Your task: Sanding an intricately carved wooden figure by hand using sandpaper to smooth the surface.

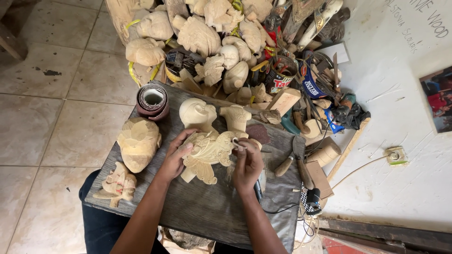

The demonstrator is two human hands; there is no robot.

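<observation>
Left hand point(175, 157) of mine grips the pale wooden carving point(209, 153) by its left edge, fingers curled over the ornate crest, and I see it lying flat on the dark surface point(207, 207) in the middle of the view. My right hand point(248, 164) is closed in a pinch on a small strip of sandpaper point(237, 143), pressed against the carving's right side. Two unfinished wooden heads point(197, 114) stand just behind the carving. A leaf-shaped mask point(138, 142) lies to its left, a roll of sandpaper point(153, 99) sits at the far left corner, and wooden-handled chisels point(301, 162) lie to the right.
</observation>
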